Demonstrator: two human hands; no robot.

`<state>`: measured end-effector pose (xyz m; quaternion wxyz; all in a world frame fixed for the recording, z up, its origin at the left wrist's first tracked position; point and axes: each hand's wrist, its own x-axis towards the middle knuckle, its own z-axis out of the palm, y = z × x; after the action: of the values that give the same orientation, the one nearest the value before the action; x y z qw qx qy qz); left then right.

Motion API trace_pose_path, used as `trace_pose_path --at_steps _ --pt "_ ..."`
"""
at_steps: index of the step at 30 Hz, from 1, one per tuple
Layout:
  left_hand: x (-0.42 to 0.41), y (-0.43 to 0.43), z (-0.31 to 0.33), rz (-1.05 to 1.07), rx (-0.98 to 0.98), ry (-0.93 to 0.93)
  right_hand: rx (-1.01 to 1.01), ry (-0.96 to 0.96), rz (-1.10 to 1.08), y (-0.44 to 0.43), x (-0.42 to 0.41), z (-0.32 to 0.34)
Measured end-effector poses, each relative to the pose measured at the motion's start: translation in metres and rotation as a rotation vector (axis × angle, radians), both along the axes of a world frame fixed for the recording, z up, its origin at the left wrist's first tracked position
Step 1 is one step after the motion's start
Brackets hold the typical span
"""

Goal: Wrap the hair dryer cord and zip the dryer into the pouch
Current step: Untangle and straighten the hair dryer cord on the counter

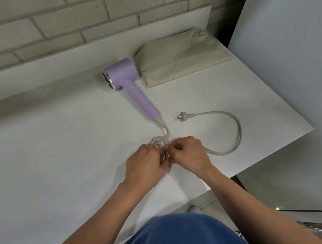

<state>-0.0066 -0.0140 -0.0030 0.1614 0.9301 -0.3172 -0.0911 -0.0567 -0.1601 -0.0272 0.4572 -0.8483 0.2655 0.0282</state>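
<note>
Wrapping is the step in hand: the left hand (143, 163) and right hand (189, 153) have fingers clamped on the coiled cord (158, 139) just beyond the handle end of the dryer (126, 79); next, the plug (183, 116) tail right of the dryer probably needs winding in

This is looking like a plain room in a home rather than a shop or workshop. A smooth white table (54, 149) is standing against a wall of white-painted bricks (55, 22), and pale floor tiles (205, 202) are showing below the table's near edge. Personal grooming gear is lying on the table: a lilac plastic hair dryer (128, 80), its white power cord (235, 131) ending in a flat-pinned plug (184, 116), and a beige fabric pouch (183, 55) just beside the dryer's head. A large flat white panel (293, 58) is rising at the right; what it belongs to cannot be told.
</note>
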Motion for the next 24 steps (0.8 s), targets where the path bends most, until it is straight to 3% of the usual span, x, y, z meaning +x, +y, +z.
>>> trace_pose_path --at_steps 3,9,11,15,24 --pt "0.006 0.000 -0.007 0.067 -0.018 0.119 -0.017 -0.019 0.012 0.002 -0.003 0.001" --pt "0.004 0.026 -0.017 0.196 -0.522 0.282 0.175 -0.036 -0.156 -0.005 -0.003 -0.003" --pt "0.003 0.040 -0.018 0.175 -0.584 0.371 0.177 -0.049 -0.168 -0.004 -0.004 -0.004" --pt "0.008 0.057 -0.026 0.029 -0.427 0.474 0.074 -0.064 -0.104 0.000 -0.006 -0.005" --pt "0.018 0.008 0.000 0.080 0.016 0.323 0.015 -0.120 -0.050 -0.002 -0.009 -0.014"
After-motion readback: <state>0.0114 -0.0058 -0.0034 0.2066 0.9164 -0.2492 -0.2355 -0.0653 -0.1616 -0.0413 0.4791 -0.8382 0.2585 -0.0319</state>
